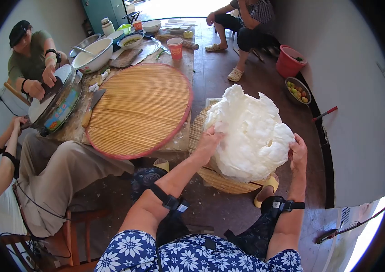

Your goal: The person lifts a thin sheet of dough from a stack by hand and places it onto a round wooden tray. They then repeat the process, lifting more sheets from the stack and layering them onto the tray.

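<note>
A large, thin white pancake (251, 131), puffed and wrinkled with a ragged rim, is spread between my hands. My left hand (210, 144) pinches its left side with the fingers closed. At the right edge, my right hand (297, 153) grips the pancake between thumb and fingers. Below it is a round slatted reed mat (196, 129), mostly hidden by the pancake. A bigger round reed mat (142, 109) with a red rim lies on the table to the left of my left hand.
A cleaver (93, 106) rests by the big mat. At left, a co-worker's hands are over a round electric griddle (61, 104). Bowls and a red paper cup (174, 48) stand on the table (185, 140). A red bucket (290, 62) and fruit bowl (298, 90) sit right.
</note>
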A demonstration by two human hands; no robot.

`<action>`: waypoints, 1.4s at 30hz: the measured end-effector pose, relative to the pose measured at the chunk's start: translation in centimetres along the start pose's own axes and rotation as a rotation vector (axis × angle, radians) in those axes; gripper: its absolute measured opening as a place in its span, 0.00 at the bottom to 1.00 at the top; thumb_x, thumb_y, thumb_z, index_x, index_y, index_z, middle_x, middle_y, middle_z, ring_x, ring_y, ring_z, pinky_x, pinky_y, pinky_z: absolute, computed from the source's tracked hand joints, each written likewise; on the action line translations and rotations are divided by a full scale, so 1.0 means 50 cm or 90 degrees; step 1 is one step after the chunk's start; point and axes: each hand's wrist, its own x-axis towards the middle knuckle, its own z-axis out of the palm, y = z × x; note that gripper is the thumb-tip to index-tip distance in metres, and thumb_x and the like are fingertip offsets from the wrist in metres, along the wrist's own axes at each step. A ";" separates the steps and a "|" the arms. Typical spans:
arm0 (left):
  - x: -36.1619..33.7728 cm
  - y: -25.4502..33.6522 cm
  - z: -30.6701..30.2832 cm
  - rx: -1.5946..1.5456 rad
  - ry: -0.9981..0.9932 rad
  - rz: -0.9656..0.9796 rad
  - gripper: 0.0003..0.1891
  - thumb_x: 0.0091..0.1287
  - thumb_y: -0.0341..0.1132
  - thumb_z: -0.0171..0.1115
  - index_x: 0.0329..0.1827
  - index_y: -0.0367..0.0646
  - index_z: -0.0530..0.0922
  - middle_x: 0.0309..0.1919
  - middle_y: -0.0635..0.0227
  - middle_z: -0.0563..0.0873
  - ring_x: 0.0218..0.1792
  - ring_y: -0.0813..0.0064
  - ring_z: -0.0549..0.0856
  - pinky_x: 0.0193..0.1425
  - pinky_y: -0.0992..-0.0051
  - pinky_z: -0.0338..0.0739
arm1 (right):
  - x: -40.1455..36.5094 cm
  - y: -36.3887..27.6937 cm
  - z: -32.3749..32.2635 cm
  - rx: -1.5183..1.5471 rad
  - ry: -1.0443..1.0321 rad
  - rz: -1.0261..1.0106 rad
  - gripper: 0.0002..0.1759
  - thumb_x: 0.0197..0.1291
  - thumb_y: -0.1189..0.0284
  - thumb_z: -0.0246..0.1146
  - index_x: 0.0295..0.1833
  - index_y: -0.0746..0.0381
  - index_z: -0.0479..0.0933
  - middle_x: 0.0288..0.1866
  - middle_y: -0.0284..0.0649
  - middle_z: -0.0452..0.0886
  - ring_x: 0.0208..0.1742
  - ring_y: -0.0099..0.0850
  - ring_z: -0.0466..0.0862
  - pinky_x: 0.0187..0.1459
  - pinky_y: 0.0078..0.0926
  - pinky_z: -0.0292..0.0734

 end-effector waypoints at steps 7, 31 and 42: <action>0.001 0.002 -0.004 0.009 -0.021 0.035 0.19 0.64 0.28 0.53 0.58 0.39 0.73 0.46 0.71 0.82 0.45 0.82 0.81 0.49 0.80 0.76 | -0.002 -0.007 -0.003 -0.037 -0.029 0.018 0.27 0.55 0.82 0.54 0.63 0.71 0.62 0.50 0.43 0.76 0.40 0.27 0.80 0.41 0.22 0.79; -0.036 0.123 -0.080 -0.105 0.037 0.235 0.16 0.64 0.27 0.55 0.56 0.39 0.75 0.43 0.72 0.83 0.39 0.83 0.82 0.43 0.82 0.78 | -0.018 -0.086 0.164 0.070 -0.108 -0.070 0.21 0.59 0.81 0.53 0.59 0.68 0.66 0.43 0.38 0.78 0.38 0.24 0.81 0.39 0.21 0.80; -0.110 0.210 -0.315 -0.262 0.362 0.383 0.20 0.62 0.22 0.50 0.59 0.37 0.70 0.49 0.64 0.79 0.49 0.71 0.79 0.55 0.71 0.75 | -0.036 -0.155 0.536 0.085 -0.299 -0.055 0.29 0.59 0.79 0.55 0.66 0.68 0.58 0.48 0.44 0.76 0.37 0.28 0.80 0.40 0.24 0.80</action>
